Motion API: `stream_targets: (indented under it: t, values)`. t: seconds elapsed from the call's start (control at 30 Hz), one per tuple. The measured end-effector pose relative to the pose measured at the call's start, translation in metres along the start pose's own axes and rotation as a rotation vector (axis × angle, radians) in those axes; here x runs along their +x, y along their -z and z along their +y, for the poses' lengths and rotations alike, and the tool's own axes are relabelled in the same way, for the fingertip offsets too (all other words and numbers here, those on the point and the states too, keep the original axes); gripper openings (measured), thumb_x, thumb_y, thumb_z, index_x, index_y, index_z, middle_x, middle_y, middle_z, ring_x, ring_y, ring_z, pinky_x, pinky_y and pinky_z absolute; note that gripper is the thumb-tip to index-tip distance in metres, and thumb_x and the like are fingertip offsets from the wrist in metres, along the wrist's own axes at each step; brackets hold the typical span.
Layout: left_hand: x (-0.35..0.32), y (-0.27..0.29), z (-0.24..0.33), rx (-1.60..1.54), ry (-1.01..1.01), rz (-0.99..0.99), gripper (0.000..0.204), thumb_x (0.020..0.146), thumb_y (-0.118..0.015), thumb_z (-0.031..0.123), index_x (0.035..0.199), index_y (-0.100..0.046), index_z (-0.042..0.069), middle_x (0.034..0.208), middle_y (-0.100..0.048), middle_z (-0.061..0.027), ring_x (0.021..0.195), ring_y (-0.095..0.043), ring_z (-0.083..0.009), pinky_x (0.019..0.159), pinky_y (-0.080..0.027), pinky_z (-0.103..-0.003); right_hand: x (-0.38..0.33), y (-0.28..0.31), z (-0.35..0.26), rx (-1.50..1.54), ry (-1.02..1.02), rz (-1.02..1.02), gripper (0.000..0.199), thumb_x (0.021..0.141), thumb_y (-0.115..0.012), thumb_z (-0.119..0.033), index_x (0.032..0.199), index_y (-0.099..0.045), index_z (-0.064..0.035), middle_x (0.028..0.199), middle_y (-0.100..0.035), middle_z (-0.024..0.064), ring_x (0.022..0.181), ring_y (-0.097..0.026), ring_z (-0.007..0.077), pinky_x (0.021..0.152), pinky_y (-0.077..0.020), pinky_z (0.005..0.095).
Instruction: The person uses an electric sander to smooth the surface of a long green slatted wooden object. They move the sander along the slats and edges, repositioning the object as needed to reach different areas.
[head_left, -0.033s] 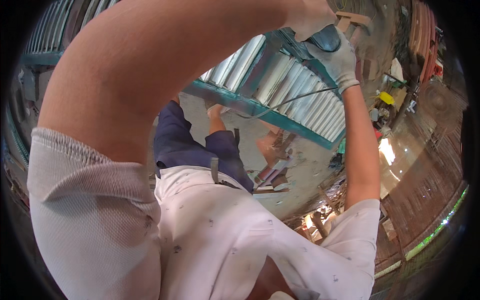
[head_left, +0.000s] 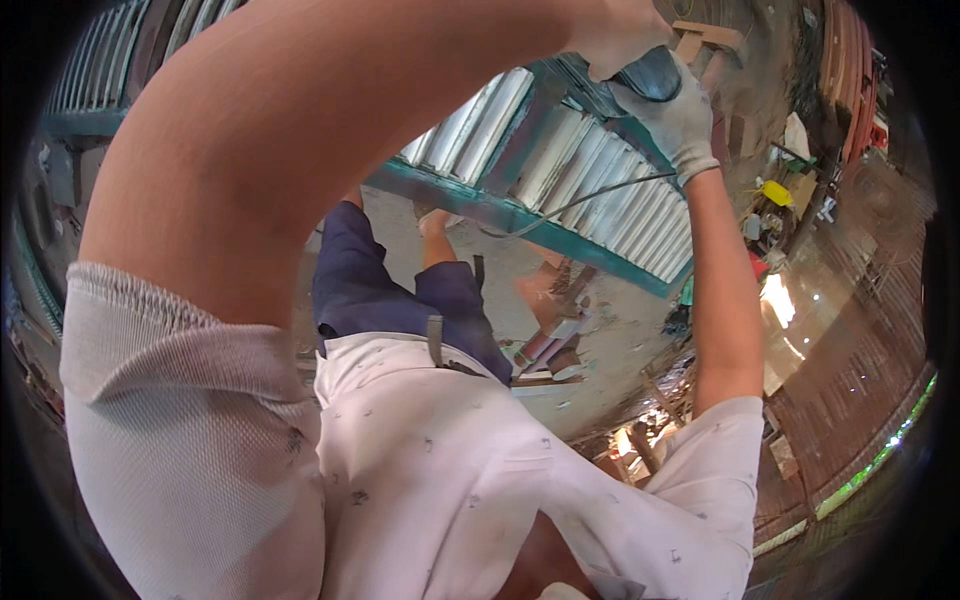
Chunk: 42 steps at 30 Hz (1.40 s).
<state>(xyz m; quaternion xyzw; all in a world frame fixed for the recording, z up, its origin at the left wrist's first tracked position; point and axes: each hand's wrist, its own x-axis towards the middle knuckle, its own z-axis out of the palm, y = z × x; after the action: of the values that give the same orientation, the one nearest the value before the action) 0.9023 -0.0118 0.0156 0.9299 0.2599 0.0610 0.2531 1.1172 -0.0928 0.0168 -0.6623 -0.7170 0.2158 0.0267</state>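
Hands are close together near the upper edge. The right hand point(head_left: 675, 118), in a pale work glove, grasps a dark, rounded tool point(head_left: 650, 76). The left hand point(head_left: 625, 38) is against or just beside the tool; the upper edge cuts it off, so I cannot tell whether it grips. The tool is over the far part of a green metal frame point(head_left: 520, 222) with pale slats point(head_left: 605, 195); contact is hidden. A dark cable point(head_left: 590, 203) runs across the slats from near the right wrist. Beyond the right forearm, a yellow plastic container point(head_left: 776, 193) lies beside a brown box point(head_left: 801, 190); what either contains cannot be seen. Above the right hand lies a piece of wood point(head_left: 708, 36). Another slatted frame point(head_left: 85, 122) stands at upper left.
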Motion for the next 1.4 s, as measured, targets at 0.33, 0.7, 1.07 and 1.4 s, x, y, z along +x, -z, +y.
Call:
stream_targets:
  t: [0.33,0.7,1.07,1.4]
  values:
    - [-0.09,0.069,-0.059,-0.044,0.094,0.007,0.043,0.079,-0.085,0.023,0.118,-0.075,0.006,0.119,-0.08,-0.0205,0.122,-0.074,-0.0426,0.103,-0.058,-0.051,0.043,-0.028,-0.105,0.056,0.124,0.092,0.074,0.074,-0.094,-0.057,0.131,-0.075,-0.0135,0.119,-0.083,0.0161,0.113,-0.079,0.0351,0.098,-0.0613,0.0454]
    - [-0.25,0.09,-0.151,-0.028,0.573,0.265,0.067,0.07,-0.098,0.018,0.128,-0.064,0.011,0.13,-0.07,-0.0118,0.126,-0.069,-0.0373,0.101,-0.058,-0.048,0.142,-0.046,-0.296,0.16,0.21,-0.232,0.08,0.077,-0.094,-0.052,0.142,-0.069,-0.0136,0.128,-0.08,0.0186,0.121,-0.076,0.0384,0.104,-0.059,0.0479]
    - [-0.432,-0.081,-0.139,0.282,1.566,0.855,0.073,0.1,-0.075,0.041,0.164,-0.05,0.016,0.173,-0.043,-0.0074,0.167,-0.03,-0.032,0.133,-0.019,-0.069,0.214,-0.093,-0.483,0.18,0.357,-0.203,0.073,0.078,-0.088,-0.057,0.13,-0.073,-0.0086,0.124,-0.08,0.024,0.121,-0.075,0.0432,0.104,-0.0594,0.0502]
    - [-0.429,-0.08,-0.146,0.239,1.568,0.9,0.067,0.105,-0.066,0.046,0.164,-0.052,0.02,0.173,-0.042,-0.0046,0.168,-0.028,-0.0295,0.134,-0.017,-0.069,0.196,-0.077,-0.387,0.126,0.398,-0.268,0.081,0.076,-0.094,-0.05,0.143,-0.071,-0.0098,0.13,-0.08,0.0175,0.123,-0.076,0.0366,0.106,-0.0578,0.0474]
